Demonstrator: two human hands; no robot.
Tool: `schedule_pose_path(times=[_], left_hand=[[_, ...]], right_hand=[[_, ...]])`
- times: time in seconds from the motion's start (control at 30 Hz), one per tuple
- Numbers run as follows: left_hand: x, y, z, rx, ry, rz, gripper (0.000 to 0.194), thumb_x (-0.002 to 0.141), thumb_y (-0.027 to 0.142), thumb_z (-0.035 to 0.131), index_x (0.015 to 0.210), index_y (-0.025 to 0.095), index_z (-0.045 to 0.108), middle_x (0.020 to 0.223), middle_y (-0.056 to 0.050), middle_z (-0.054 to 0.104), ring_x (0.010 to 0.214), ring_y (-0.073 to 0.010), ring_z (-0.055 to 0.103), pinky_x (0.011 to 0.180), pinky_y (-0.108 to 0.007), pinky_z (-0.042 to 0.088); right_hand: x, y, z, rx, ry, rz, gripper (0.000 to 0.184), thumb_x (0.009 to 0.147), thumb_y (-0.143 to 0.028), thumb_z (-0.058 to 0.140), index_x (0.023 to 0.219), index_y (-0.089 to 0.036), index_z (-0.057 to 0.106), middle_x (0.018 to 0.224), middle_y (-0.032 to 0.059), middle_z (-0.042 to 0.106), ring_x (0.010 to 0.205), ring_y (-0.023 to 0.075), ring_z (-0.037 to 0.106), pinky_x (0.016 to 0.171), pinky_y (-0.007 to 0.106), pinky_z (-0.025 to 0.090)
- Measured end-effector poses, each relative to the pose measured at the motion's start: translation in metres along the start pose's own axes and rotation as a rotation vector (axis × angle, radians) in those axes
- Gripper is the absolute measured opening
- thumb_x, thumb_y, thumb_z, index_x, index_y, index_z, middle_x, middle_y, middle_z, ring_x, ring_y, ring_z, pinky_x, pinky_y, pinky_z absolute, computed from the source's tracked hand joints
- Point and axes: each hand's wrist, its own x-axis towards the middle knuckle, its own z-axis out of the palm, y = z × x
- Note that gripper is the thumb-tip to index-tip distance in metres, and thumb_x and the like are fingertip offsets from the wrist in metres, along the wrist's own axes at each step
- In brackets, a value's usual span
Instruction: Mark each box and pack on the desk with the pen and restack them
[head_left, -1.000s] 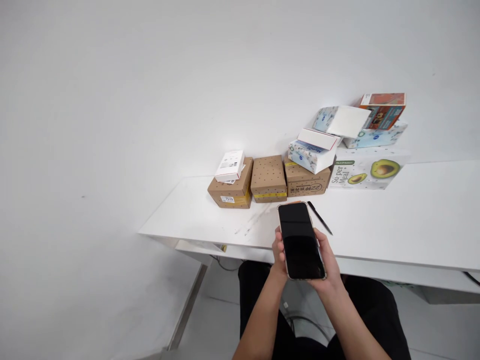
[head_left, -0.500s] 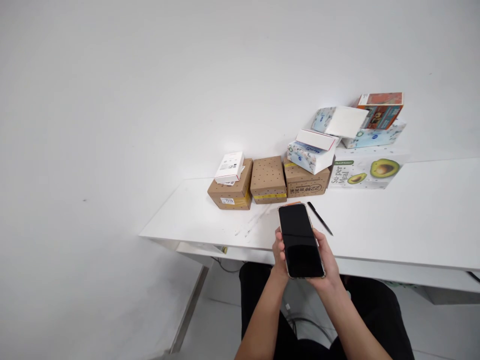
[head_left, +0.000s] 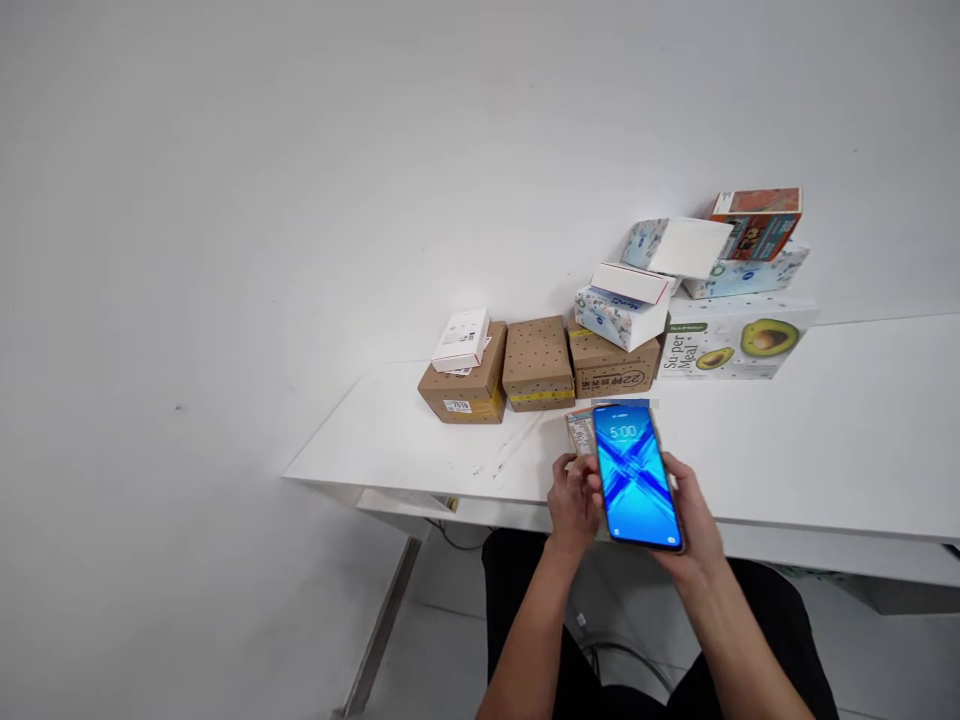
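A smartphone [head_left: 637, 480] with a lit blue screen showing 5:00 is tilted up towards me above the table's front edge. My right hand [head_left: 694, 520] grips its right side and lower corner from beneath. At the phone's left edge is my left hand [head_left: 576, 505], its fingers curled and their tips against the case. Behind the phone, a printed item with an orange edge [head_left: 579, 430] lies partly hidden on the table.
The white table [head_left: 787, 450] stands against a wall. Along its back are three brown cartons [head_left: 538, 360], one with flat white boxes [head_left: 461, 340] on top. At the right, tissue boxes [head_left: 619, 312] and an orange box [head_left: 757, 222] are stacked by an avocado-printed box [head_left: 739, 345]. Cables [head_left: 626, 655] lie below.
The phone's dark screen has lit up. Both hands have shifted to the right with the phone, uncovering more of the printed item and hiding the black pen.
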Motion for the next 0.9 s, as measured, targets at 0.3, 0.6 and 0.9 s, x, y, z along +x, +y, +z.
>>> schedule_pose_path(times=[0.3, 0.6, 0.9], left_hand=[[0.004, 0.001, 0.001, -0.054, 0.052, 0.089, 0.034, 0.089, 0.026, 0.046, 0.123, 0.021, 0.044, 0.118, -0.012, 0.050, 0.092, -0.0163, 0.061, 0.070, -0.029, 0.054], [0.008, 0.017, -0.006, -0.078, 0.067, 0.004, 0.044, 0.080, 0.026, 0.058, 0.121, 0.022, 0.043, 0.127, -0.013, 0.040, 0.073, -0.0103, 0.057, 0.058, -0.026, 0.054], [0.027, 0.065, -0.012, 0.314, 0.040, 0.011, 0.059, 0.073, 0.042, 0.068, 0.128, 0.030, 0.049, 0.137, -0.016, 0.026, 0.105, -0.0367, 0.047, 0.076, -0.054, 0.050]], right_hand=[[-0.009, -0.083, -0.089, -1.568, 0.900, -0.608, 0.059, 0.077, -0.052, 0.051, 0.127, -0.021, 0.054, 0.096, 0.0120, 0.064, 0.097, 0.0327, 0.058, 0.082, 0.048, 0.045], [0.006, -0.113, -0.151, -2.324, 1.010, -0.539, 0.055, 0.072, -0.042, 0.052, 0.117, -0.013, 0.062, 0.097, 0.0270, 0.061, 0.083, 0.0423, 0.059, 0.065, 0.050, 0.042], [0.012, -0.115, -0.153, -2.214, 0.995, -0.610, 0.056, 0.075, -0.052, 0.053, 0.112, -0.012, 0.063, 0.111, 0.0293, 0.058, 0.103, 0.0471, 0.050, 0.072, 0.055, 0.041]])
